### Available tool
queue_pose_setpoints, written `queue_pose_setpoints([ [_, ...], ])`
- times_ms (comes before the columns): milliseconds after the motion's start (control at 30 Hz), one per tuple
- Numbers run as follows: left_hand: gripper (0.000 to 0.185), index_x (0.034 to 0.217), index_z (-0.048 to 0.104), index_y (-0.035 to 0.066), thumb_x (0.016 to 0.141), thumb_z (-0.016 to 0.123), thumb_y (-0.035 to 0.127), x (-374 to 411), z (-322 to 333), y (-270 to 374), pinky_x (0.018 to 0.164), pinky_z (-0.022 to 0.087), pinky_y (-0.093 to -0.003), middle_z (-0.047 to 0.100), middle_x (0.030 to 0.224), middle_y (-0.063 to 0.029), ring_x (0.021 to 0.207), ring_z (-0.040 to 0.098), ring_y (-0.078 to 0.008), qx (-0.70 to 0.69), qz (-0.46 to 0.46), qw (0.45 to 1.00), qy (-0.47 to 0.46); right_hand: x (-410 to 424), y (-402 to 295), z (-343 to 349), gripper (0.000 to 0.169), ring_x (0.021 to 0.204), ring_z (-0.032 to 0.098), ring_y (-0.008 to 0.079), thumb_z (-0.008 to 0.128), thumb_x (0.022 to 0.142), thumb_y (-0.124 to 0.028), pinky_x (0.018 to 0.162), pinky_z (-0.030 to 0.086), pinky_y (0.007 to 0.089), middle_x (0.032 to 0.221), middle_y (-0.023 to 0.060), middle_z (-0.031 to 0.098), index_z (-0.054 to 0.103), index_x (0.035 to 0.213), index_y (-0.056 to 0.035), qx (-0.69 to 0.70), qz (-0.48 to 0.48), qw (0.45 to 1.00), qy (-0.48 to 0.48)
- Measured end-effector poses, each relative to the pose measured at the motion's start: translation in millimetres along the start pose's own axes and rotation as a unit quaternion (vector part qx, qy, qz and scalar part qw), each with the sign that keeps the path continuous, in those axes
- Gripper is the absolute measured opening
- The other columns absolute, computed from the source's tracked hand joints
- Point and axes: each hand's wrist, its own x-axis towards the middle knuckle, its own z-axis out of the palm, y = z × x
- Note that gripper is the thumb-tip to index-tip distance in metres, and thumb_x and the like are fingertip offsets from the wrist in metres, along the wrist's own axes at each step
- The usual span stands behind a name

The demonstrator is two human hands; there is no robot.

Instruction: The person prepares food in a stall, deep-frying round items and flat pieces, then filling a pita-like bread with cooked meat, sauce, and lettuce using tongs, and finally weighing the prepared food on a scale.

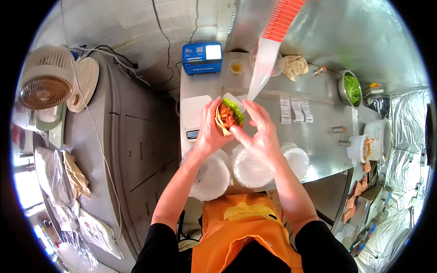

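My left hand (212, 129) grips a filled flatbread wrap (222, 129) from its left side. Green lettuce (235, 108) and reddish chopped filling (226, 115) show at the wrap's top. My right hand (258, 131) is at the wrap's right side, its thumb against the edge and its fingers spread. Behind those fingertips hangs a red and white strip (269, 51). A white scale (194, 111) with a small display lies left of the wrap. Below my hands stand wrapped stacks of round white items, a left stack (210, 179) and a middle stack (252, 169).
A third wrapped stack (296, 163) stands by my right forearm. Paper slips (297, 110) lie on the metal worktable (321, 143). At the back are a blue box device (202, 58), a sauce cup (236, 67) and a cloth (294, 66). A lettuce bowl (351, 89) stands right; a fan (46, 80) left.
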Motion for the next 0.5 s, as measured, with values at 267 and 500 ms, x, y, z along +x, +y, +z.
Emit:
queue_pose_setpoints([
  [267,0.11,0.157,0.025,-0.002,0.072,0.093,0.014,-31,99,94,0.112,0.043,-0.0449,0.04,0.144,-0.0229,0.135,0.045,-0.0383,-0.022,0.034,0.999,-0.004,-71,18,-85,0.078,0.112,0.065,0.0441,0.074,0.095,-0.022,0.091,0.057,0.0465,0.134,0.0267,0.057,0.034,0.157,0.0025,0.005,0.027,0.999,-0.017],
  [500,0.108,0.157,0.02,-0.011,0.077,0.086,0.016,-72,213,165,0.111,0.038,-0.0546,0.042,0.144,-0.03,0.13,0.044,-0.0456,0.039,0.051,0.998,0.023,-143,62,-174,0.072,0.108,0.067,0.0418,0.072,0.095,-0.02,0.086,0.059,0.0445,0.13,0.0242,0.058,0.038,0.153,0.0052,-0.087,0.048,0.995,0.007],
])
